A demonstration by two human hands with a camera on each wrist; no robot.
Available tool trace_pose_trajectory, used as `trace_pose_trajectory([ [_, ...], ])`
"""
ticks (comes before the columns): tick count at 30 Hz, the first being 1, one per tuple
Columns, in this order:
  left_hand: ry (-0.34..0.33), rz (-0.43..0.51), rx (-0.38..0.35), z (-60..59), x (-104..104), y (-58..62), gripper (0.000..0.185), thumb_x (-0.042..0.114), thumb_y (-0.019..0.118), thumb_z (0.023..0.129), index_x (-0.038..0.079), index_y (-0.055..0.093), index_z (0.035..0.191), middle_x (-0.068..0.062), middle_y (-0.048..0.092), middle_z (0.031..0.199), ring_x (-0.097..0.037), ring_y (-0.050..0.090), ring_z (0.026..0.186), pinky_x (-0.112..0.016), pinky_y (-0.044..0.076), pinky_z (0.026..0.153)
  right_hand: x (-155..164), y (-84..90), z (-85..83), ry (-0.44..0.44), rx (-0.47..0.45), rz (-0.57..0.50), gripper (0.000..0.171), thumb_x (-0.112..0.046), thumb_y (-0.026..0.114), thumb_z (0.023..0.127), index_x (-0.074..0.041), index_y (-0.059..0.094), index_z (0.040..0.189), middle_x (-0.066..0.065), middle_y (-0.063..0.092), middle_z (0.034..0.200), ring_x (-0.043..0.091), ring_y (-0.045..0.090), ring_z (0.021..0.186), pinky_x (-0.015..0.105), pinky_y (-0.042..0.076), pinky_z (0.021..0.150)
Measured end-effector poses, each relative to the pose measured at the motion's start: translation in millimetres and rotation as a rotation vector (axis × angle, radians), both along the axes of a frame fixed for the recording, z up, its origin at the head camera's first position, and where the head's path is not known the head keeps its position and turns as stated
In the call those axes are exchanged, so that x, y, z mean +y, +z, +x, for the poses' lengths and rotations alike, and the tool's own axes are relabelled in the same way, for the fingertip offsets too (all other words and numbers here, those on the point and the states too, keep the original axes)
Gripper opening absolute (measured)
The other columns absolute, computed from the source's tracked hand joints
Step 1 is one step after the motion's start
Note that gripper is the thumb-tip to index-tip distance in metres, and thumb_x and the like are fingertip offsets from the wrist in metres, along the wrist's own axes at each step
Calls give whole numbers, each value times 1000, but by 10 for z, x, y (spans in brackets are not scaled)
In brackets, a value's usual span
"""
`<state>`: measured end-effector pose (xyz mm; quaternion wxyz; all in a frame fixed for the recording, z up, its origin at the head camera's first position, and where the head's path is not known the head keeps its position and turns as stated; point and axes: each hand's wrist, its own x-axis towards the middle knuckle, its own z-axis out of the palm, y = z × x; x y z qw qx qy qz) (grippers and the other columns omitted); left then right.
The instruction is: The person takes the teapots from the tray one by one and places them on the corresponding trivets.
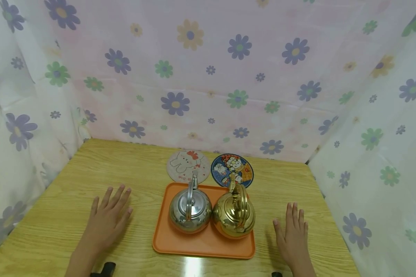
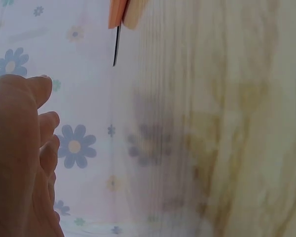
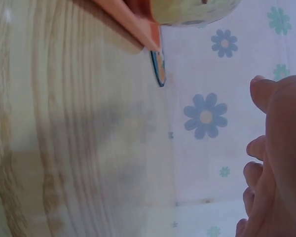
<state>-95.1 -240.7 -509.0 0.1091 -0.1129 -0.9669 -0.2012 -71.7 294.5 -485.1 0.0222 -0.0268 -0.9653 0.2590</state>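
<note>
In the lower left of the head view the left hand [image 1: 105, 223] holds nothing, fingers straight and spread; at lower right the right hand [image 1: 292, 234] is likewise bare, fingers straight, thumb apart. Between them, low at centre, a silver kettle [image 1: 193, 211] and a gold kettle [image 1: 234, 215] stand side by side on an orange tray [image 1: 178, 246] — two round mats [image 1: 233, 165] lie just above it.

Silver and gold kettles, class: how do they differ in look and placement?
The silver kettle is grey, the gold kettle yellowish. The silver kettle stands left on the orange tray, the gold kettle right. The silver kettle's spout points toward the pale mat, the gold kettle's toward the blue mat. Both are round and shiny.
</note>
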Motion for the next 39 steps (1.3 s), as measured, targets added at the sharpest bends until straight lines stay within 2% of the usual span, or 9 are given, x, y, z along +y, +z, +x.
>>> trace_pose_trajectory([
  [10,-18,16,33,57,93,-31,61,36,49,107,13,32,161,-14,27,167,-39,10,157,-69,-1,121,-129,192,154,20,0,-15,78,-42,37,111,-1,-6,162,27,-11,166,50,-18,151,78,-5,112],
  [18,-35,18,40,72,175,-6,62,36,51,107,14,33,161,-12,25,168,-37,11,157,-69,1,121,-271,351,207,52,37,-49,76,-41,39,110,0,2,163,27,-7,167,49,-13,153,78,-2,113],
  [24,-55,18,60,81,239,12,60,35,52,106,13,36,160,-11,28,167,-37,15,157,-68,5,121,-381,378,224,119,155,-104,70,-31,44,110,-5,8,164,26,3,168,43,-7,156,71,-1,119],
  [29,-78,12,75,74,299,-17,60,35,53,106,13,37,159,-10,29,167,-37,17,156,-66,5,122,-484,322,227,147,256,-189,63,-20,48,109,-13,18,165,21,15,169,38,3,157,68,9,121],
  [32,-88,20,71,70,335,-29,60,35,53,105,14,37,159,-10,30,166,-39,20,155,-65,4,123,-553,282,218,150,290,-221,62,-16,49,108,-18,22,164,16,22,168,32,9,158,53,12,126],
  [33,-93,22,69,68,346,-33,60,35,53,105,14,37,159,-10,31,166,-40,21,154,-64,5,123,-576,272,214,152,309,-230,61,-14,49,108,-18,24,164,16,25,167,30,12,157,51,14,126],
  [34,-97,25,69,66,358,-37,60,35,54,105,14,38,159,-11,32,165,-41,22,154,-64,5,123,-598,263,210,151,323,-241,61,-13,49,108,-19,26,163,14,27,166,26,14,157,42,15,127],
  [37,-109,27,68,60,395,-45,60,34,55,105,14,39,159,-11,35,164,-42,25,152,-62,6,123,-663,246,198,147,355,-272,59,-10,49,107,-23,31,162,8,34,164,11,19,154,22,16,121],
  [39,-115,28,69,54,422,-50,59,34,55,105,14,40,158,-11,36,164,-41,26,152,-61,6,124,-710,246,191,154,375,-302,58,-8,49,106,-23,34,160,7,37,163,6,22,152,17,18,120],
])
